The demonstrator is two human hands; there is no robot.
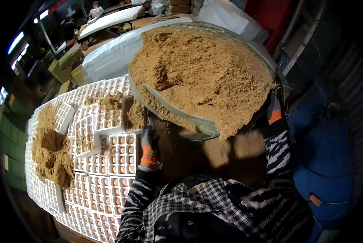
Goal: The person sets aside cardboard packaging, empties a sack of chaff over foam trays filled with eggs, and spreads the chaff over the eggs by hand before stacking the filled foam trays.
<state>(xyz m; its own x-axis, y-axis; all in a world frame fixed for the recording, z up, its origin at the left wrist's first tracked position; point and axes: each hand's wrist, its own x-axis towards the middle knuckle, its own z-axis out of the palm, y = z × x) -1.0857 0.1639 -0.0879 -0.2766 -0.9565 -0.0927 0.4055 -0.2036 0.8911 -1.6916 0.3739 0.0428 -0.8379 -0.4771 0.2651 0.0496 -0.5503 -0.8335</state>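
A large, wide tub [177, 108] with a pale greenish rim is heaped with brown sawdust [213, 69] and sits in front of me, tilted toward my body. My left hand [148, 139], in a dark glove with an orange cuff, is closed at the tub's near left edge; its fingertips are partly in shadow. On the far right side, my right hand [275, 112], gloved with an orange cuff, grips the tub's edge, its fingers mostly hidden. White foam trays [122, 154] with round, brownish, egg-like items in their cells lie just left of my left hand.
Loose sawdust [47, 141] is piled over the trays at the left. Some trays [64, 117] sit tilted on others. Behind the tub are wrapped white blocks [108, 52]. A person [95, 11] is near a far white-topped table [112, 21]. Blue material [319, 162] lies at the right.
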